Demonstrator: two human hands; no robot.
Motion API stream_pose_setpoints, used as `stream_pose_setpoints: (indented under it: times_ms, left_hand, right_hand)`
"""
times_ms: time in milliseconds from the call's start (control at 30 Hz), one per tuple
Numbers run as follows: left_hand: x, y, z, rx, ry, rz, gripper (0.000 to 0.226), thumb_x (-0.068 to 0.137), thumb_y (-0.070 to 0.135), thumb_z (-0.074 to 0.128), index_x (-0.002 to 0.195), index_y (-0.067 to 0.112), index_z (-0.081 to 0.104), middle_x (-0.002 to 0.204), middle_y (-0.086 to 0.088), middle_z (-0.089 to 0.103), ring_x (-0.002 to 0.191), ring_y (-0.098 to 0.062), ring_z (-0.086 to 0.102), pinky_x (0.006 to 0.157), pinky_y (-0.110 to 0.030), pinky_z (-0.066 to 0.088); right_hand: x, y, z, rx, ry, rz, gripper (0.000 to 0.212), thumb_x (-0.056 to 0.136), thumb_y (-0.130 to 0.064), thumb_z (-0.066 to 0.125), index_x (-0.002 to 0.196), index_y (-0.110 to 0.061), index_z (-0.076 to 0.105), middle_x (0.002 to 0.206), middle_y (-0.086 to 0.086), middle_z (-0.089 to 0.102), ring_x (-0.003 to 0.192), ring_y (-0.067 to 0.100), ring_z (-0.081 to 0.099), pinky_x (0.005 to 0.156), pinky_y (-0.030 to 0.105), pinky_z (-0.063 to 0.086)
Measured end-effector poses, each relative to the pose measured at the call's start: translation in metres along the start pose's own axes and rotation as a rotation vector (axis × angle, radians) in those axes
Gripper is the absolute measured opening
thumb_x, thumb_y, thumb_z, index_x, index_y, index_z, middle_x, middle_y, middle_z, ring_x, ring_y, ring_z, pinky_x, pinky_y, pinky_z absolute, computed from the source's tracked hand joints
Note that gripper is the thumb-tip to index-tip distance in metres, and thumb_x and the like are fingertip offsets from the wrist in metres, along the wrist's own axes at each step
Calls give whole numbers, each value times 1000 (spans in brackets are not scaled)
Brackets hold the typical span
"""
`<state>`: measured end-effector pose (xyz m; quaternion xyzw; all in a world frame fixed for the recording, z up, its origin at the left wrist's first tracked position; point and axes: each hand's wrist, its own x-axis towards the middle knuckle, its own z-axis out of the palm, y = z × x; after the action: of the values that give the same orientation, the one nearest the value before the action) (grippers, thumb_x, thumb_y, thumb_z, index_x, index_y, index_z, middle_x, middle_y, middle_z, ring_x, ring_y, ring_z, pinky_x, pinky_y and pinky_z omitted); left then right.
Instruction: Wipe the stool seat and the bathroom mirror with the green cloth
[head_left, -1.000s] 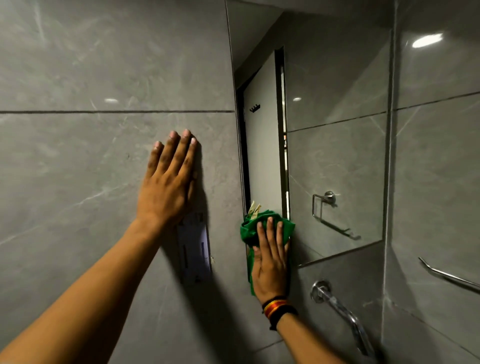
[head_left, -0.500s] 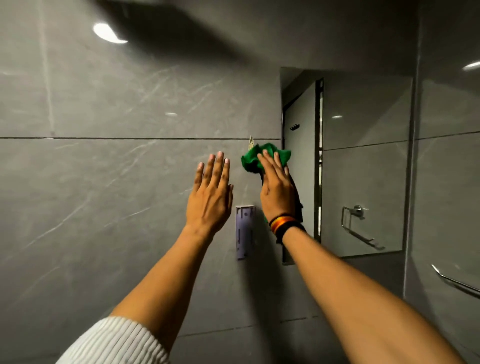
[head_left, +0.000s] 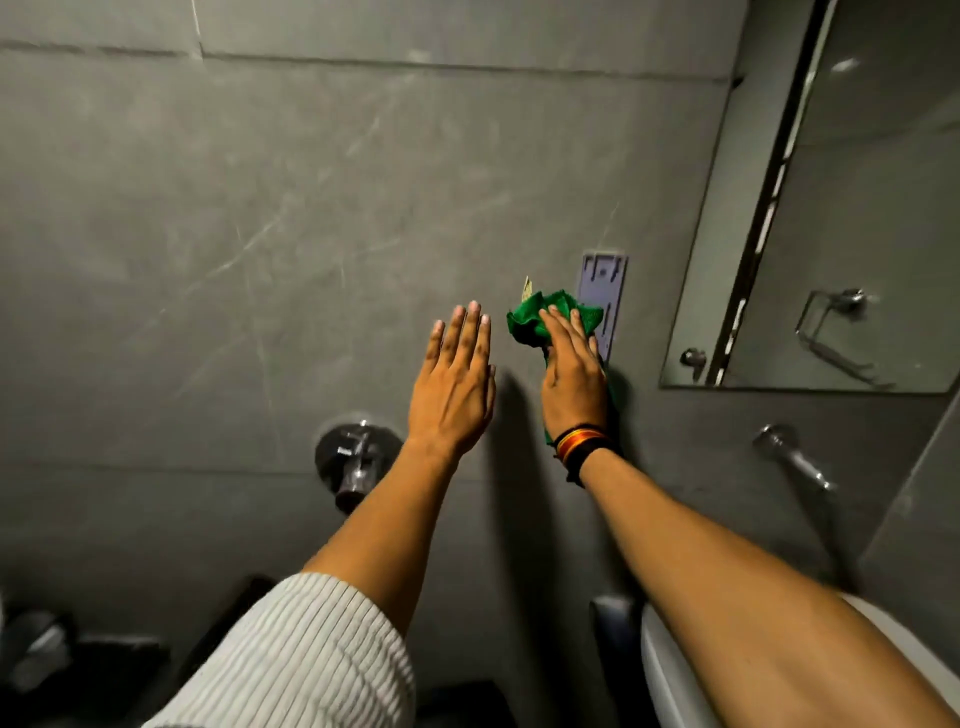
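My right hand (head_left: 571, 376) holds the green cloth (head_left: 540, 317) bunched under its fingers, against the grey wall tile left of the bathroom mirror (head_left: 841, 234). The cloth partly covers a pale purple wall bracket (head_left: 605, 280). My left hand (head_left: 454, 382) is open with fingers together, raised flat near the wall just left of the cloth; I cannot tell if it touches the tile. The mirror hangs at the upper right, apart from both hands. No stool is in view.
A chrome tap valve (head_left: 356, 457) sticks out of the wall below my left hand. A chrome spout (head_left: 792, 457) juts out under the mirror. A white basin rim (head_left: 660, 670) shows at the lower right. Dark objects (head_left: 104, 654) lie at the lower left.
My right hand has carried the cloth off the mirror's left edge onto the wall tile. The view has tilted down, showing taps and basin. My left hand stays flat by the wall.
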<state>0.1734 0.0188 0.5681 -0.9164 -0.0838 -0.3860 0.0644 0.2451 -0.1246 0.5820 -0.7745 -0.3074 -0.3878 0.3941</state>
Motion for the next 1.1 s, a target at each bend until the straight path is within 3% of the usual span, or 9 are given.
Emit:
stream_pose_setpoints:
  times_ms: [200, 333, 500, 633, 867, 933, 1000, 1100]
  left_hand:
    - [-154, -2, 118, -43, -198, -16, 64, 111, 33, 29, 165, 5, 11, 172, -15, 1, 161, -29, 1, 129, -40, -14]
    - [-278, 8, 186, -96, -382, -22, 66, 100, 27, 48, 159, -1, 34, 169, -20, 28, 157, -33, 25, 128, -44, 1]
    - [-396, 24, 241, -127, -571, -53, 64, 101, 28, 34, 157, -2, 38, 167, -20, 33, 156, -32, 27, 126, -46, 13]
    - [-455, 32, 271, -126, -706, -83, 63, 102, 28, 35, 157, -2, 38, 168, -19, 31, 157, -32, 27, 125, -46, 14]
    - [-520, 25, 303, -77, -798, -139, 63, 100, 29, 36, 153, -4, 43, 164, -21, 37, 154, -34, 32, 123, -46, 16]
    - [-532, 22, 308, -63, -807, -146, 63, 99, 28, 36, 153, -5, 44, 164, -22, 38, 154, -34, 33, 123, -47, 16]
    - [-540, 17, 313, -47, -826, -165, 63, 98, 28, 37, 152, -5, 45, 162, -23, 40, 153, -35, 35, 123, -46, 13]
    - [-545, 11, 316, -15, -802, -157, 63, 98, 27, 37, 151, -4, 47, 161, -23, 42, 152, -35, 36, 123, -45, 13]
  right_hand:
    - [-173, 56, 80, 23, -254, 241, 67, 85, 17, 43, 145, -13, 47, 153, 5, 45, 148, 22, 30, 120, 49, 27]
    - [-307, 91, 119, 44, -397, 386, 63, 85, 14, 43, 142, -11, 50, 151, 6, 48, 146, 22, 33, 117, 50, 32]
    - [-443, 117, 150, -13, -593, 496, 73, 76, 18, 44, 143, -10, 48, 152, 5, 47, 146, 21, 32, 120, 48, 26]
    - [-515, 124, 172, -20, -645, 536, 75, 74, 20, 46, 142, -10, 50, 151, 4, 48, 146, 22, 33, 120, 44, 26]
    - [-587, 113, 208, 41, -765, 632, 78, 76, 18, 43, 148, -14, 43, 157, 0, 39, 149, 12, 19, 124, 40, 18]
    - [-599, 113, 220, 47, -824, 629, 70, 83, 11, 45, 149, -13, 40, 159, 1, 36, 151, 17, 18, 125, 42, 15]
    - [-604, 117, 232, -14, -917, 610, 56, 98, -15, 38, 153, -15, 31, 162, 2, 28, 153, 23, 12, 125, 44, 8]
    - [-604, 125, 232, -115, -994, 577, 74, 92, -52, 10, 157, -18, 18, 166, -1, 15, 154, 23, -2, 123, 45, -1]
